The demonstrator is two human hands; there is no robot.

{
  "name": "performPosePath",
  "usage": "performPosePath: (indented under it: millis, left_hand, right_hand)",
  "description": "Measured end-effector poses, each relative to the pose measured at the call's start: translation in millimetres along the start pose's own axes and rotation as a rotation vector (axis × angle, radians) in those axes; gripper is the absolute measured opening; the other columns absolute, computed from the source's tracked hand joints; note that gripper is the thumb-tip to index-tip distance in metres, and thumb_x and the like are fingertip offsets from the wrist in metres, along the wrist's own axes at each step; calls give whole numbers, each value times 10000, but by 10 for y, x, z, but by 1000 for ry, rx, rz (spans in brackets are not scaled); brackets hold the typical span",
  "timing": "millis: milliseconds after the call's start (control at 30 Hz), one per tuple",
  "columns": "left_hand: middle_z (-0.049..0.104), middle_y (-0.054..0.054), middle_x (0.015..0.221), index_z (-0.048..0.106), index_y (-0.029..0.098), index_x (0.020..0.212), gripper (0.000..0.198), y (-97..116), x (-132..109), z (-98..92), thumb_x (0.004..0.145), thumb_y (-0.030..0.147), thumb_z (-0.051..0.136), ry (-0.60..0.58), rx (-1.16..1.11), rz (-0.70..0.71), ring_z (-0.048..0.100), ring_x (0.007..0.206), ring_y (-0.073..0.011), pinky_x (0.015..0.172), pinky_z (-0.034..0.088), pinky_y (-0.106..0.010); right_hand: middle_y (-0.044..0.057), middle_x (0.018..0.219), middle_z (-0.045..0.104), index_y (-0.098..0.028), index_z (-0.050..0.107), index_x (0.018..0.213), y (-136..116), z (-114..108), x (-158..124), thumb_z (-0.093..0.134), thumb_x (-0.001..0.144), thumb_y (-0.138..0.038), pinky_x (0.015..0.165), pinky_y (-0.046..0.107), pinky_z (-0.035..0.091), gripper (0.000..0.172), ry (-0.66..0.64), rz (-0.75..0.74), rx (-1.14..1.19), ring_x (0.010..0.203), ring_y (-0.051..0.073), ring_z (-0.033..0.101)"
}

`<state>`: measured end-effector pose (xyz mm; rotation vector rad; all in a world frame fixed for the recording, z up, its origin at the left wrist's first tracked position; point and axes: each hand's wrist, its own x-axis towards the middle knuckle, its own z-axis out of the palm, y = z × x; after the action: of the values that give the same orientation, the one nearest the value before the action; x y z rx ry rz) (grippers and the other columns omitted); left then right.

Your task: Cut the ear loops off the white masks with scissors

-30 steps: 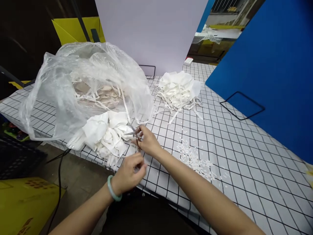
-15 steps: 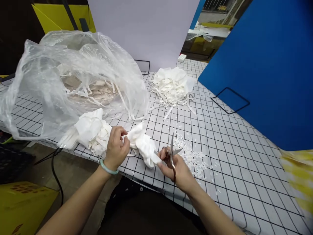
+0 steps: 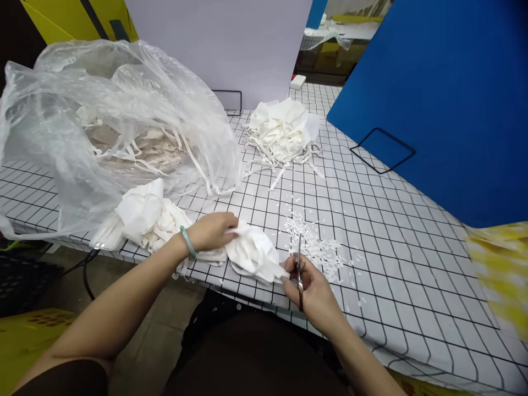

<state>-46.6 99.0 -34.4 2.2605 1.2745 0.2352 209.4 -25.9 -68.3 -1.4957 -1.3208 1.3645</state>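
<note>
The crumpled white fabric piece stretches from the left hand, fingers pinching its edge, rightward to the right hand, fingers pinching its tip alongside brown-handled metal scissors.

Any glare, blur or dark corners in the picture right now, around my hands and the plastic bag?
Head view: streaky highlights on the plastic bag; head view: left hand perhaps slightly soft, but the scissors in the right hand distinguishable; head view: upper right corner darkened, over the blue panel.
</note>
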Motion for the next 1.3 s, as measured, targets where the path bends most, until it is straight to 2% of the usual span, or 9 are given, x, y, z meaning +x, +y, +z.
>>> performPosePath:
  millis: [100, 233, 367, 467, 567, 700, 867, 1133, 1300]
  left_hand:
    - [641, -58, 879, 636, 178, 934, 196, -88, 57, -134, 948, 159, 441, 177, -3, -97, 601, 811, -207, 766, 520, -381]
    - [607, -93, 1124, 593, 186, 1115, 259, 0, -9, -21, 915, 83, 465, 470, 1, -21, 560, 1116, -250, 1006, 470, -465]
    - [619, -81, 972, 586, 179, 932, 137, 295, -251, 405, 897, 304, 630, 260, -23, 133, 557, 926, -250, 831, 502, -417]
    - [610, -65, 890, 570, 185, 825, 87, 416, -355, 532, 906, 216, 564, 219, -82, 158, 535, 849, -221, 780, 470, -368]
    - [580, -43, 836, 548, 190, 810, 143, 451, -305, 478, 932, 176, 474, 287, -247, 138, 542, 814, -190, 749, 468, -322]
    - [606, -65, 849, 572, 181, 808, 208, 499, -3, 484, 862, 367, 647, 239, -74, -34, 564, 847, -243, 774, 474, -381]
    - [590, -34, 734, 520, 190, 673, 178, 529, 310, 554, 820, 154, 614, 174, -74, -122, 572, 776, -211, 732, 464, -338]
    - [473, 7, 609, 428, 200, 560, 321, 619, 221, 599, 665, 194, 731, 194, -290, -191, 520, 682, -196, 684, 427, -327]
    - [533, -15, 675, 479, 187, 681, 169, 536, 168, 365, 832, 256, 504, 271, -591, -225, 516, 636, -148, 616, 447, -284]
  right_hand:
    - [10, 861, 537, -235, 523, 856, 0, 16, 21, 694, 722, -270, 661, 271, 460, 220, 10, 8, 19, 763, 163, 526]
    - [6, 862, 532, -238, 516, 862, -4, 100, 43, 684, 727, -285, 652, 271, 439, 220, 40, -3, 34, 752, 158, 510]
    - [1, 834, 525, -237, 502, 832, -12, 135, 68, 674, 715, -302, 674, 283, 444, 218, 53, -5, 34, 744, 161, 512]
    - [4, 850, 527, -238, 504, 840, -31, 118, 83, 669, 712, -299, 666, 277, 444, 218, 57, -8, 42, 763, 165, 518]
    - [2, 855, 521, -237, 504, 843, -52, 111, 94, 665, 716, -287, 669, 275, 439, 211, 63, -19, 43, 781, 168, 522]
    - [3, 862, 511, -233, 495, 840, -49, 165, 87, 655, 718, -273, 660, 272, 426, 206, 44, -40, 47, 787, 168, 517]
    - [3, 877, 519, -235, 489, 872, 1, 203, 8, 624, 747, -227, 654, 264, 404, 184, -38, -31, 7, 788, 160, 512]
    - [-2, 871, 542, -230, 484, 870, -2, 187, 0, 613, 749, -227, 671, 271, 418, 178, -44, -27, -10, 774, 158, 523]
    - [0, 851, 556, -232, 492, 874, 33, 161, -28, 612, 762, -222, 698, 294, 438, 165, -63, -36, -59, 783, 174, 540]
